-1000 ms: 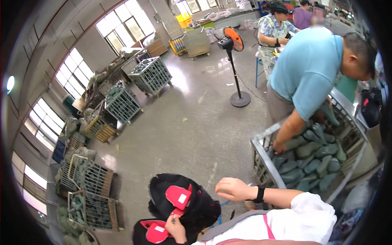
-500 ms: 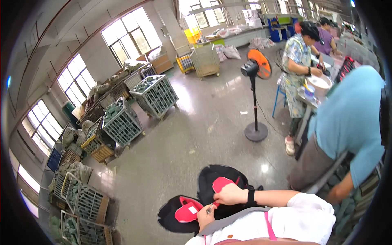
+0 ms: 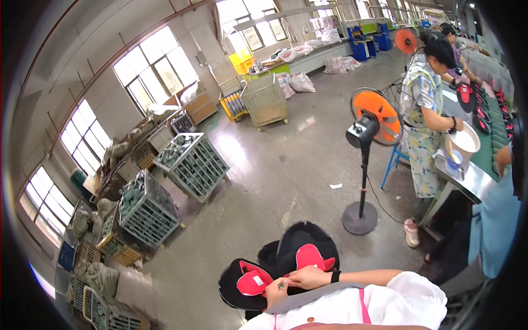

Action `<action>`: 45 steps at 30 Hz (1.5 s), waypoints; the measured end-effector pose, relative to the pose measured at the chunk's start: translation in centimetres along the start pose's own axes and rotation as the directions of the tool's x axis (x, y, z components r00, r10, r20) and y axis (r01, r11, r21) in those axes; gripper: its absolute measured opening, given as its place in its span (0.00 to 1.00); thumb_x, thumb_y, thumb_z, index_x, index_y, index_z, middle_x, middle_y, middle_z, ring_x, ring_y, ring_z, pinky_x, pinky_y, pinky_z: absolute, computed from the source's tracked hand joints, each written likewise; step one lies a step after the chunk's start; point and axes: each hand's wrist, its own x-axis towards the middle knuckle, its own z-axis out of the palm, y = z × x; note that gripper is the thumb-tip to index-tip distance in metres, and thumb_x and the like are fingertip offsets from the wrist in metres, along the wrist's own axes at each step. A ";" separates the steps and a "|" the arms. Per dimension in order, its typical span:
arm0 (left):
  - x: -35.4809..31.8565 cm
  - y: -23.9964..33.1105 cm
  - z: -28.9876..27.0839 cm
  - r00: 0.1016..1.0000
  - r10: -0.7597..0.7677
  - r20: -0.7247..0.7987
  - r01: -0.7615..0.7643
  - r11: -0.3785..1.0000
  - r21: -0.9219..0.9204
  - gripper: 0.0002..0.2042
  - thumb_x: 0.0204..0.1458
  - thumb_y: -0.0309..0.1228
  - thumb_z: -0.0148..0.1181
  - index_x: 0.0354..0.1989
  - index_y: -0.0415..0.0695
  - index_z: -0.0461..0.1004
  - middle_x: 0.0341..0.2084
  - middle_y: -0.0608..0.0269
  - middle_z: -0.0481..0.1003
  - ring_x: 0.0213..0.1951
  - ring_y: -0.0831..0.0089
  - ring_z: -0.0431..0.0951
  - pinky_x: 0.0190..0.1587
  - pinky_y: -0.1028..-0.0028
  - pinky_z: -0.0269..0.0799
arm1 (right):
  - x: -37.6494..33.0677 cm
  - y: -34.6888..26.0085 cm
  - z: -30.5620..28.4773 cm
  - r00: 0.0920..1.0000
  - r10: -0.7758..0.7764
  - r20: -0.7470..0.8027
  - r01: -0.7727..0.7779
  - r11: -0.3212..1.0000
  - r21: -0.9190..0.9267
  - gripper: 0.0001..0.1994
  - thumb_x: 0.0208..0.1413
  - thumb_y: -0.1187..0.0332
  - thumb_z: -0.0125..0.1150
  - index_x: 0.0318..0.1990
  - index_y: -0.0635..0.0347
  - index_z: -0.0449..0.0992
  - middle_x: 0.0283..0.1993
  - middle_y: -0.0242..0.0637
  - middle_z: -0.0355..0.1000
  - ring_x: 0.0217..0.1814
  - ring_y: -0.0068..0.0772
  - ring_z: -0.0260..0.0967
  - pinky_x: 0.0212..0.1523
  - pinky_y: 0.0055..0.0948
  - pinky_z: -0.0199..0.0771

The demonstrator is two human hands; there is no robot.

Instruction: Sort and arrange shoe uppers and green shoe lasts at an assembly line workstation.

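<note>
Low in front of me, my left hand is closed at the edge of a black shoe piece with a red patch and a small white label. A small shiny grey item shows at its fingers; its kind is unclear. My right hand is closed too, its fingertips pinched together against those of the left; what lies between them is hidden. Beyond the right hand is another black piece with a red patch. A further black part sits between the two.
A floor fan stands ahead to the right. A person in a patterned shirt works at a table holding a white bucket and black-and-red shoes. Close right is someone in blue. Metal cage carts line the left.
My view has swung to the right. My hands have drawn together, and the right black piece now shows more of its red patch. The person in blue appears farther right.
</note>
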 end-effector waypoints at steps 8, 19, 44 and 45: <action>21.1 -1.8 -1.3 0.989 -0.108 -0.104 0.114 0.992 0.052 0.06 0.51 0.29 0.57 0.30 0.39 0.76 0.19 0.58 0.74 0.25 0.78 0.73 0.29 0.76 0.68 | 18.0 9.5 -13.1 0.957 -0.289 0.005 0.288 0.957 0.035 0.16 0.57 0.57 0.48 0.30 0.61 0.73 0.29 0.42 0.70 0.33 0.47 0.70 0.30 0.40 0.68; 56.9 -5.9 3.7 0.993 0.092 0.074 -0.094 0.995 0.026 0.06 0.53 0.29 0.56 0.32 0.41 0.77 0.20 0.60 0.75 0.24 0.77 0.74 0.31 0.75 0.69 | 37.3 30.5 -30.2 0.993 -0.112 -0.036 0.114 0.992 0.058 0.13 0.56 0.63 0.49 0.32 0.65 0.75 0.32 0.44 0.72 0.35 0.45 0.71 0.35 0.37 0.69; 127.3 -10.4 39.4 0.818 -0.029 0.575 -0.425 0.642 0.638 0.19 0.53 0.42 0.49 0.52 0.50 0.62 0.48 0.49 0.62 0.51 0.64 0.62 0.52 0.50 0.48 | 36.5 78.8 -76.0 0.563 0.504 -0.655 -0.460 0.849 0.259 0.16 0.52 0.59 0.50 0.26 0.65 0.74 0.28 0.50 0.71 0.31 0.52 0.70 0.32 0.42 0.67; 130.3 -9.7 43.1 0.791 0.011 0.611 -0.480 0.630 0.611 0.18 0.53 0.41 0.49 0.50 0.49 0.62 0.46 0.49 0.62 0.49 0.64 0.62 0.51 0.51 0.49 | 35.9 80.0 -77.9 0.539 0.545 -0.642 -0.473 0.827 0.304 0.17 0.52 0.59 0.50 0.26 0.65 0.74 0.28 0.50 0.71 0.31 0.52 0.70 0.32 0.42 0.67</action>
